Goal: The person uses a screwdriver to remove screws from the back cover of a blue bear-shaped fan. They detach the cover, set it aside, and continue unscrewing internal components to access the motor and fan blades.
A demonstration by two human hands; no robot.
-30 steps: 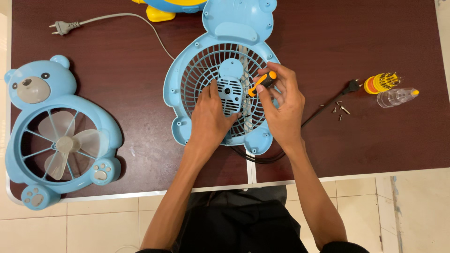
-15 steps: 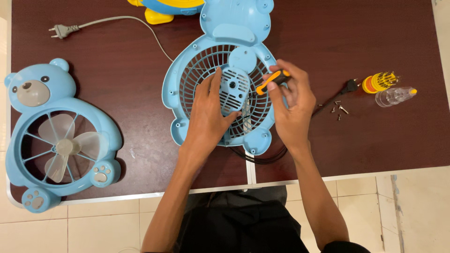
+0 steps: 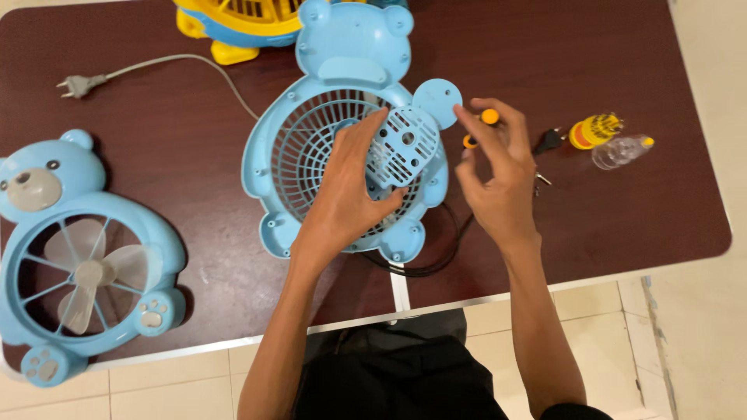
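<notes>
L hand [image 3: 346, 194] grips slotted blue plastic motor cover [image 3: 402, 149]; R hand [image 3: 494, 167] pinches orange-black screwdriver [image 3: 480, 127].

Light blue bear-shaped fan back [image 3: 268, 167] lay flat on the dark table, round grille facing up. Slotted motor cover [image 3: 405, 148] sat tilted over the grille's right side. Small orange-and-black screwdriver [image 3: 478, 128] was just right of it, mostly hidden by fingers.
</notes>
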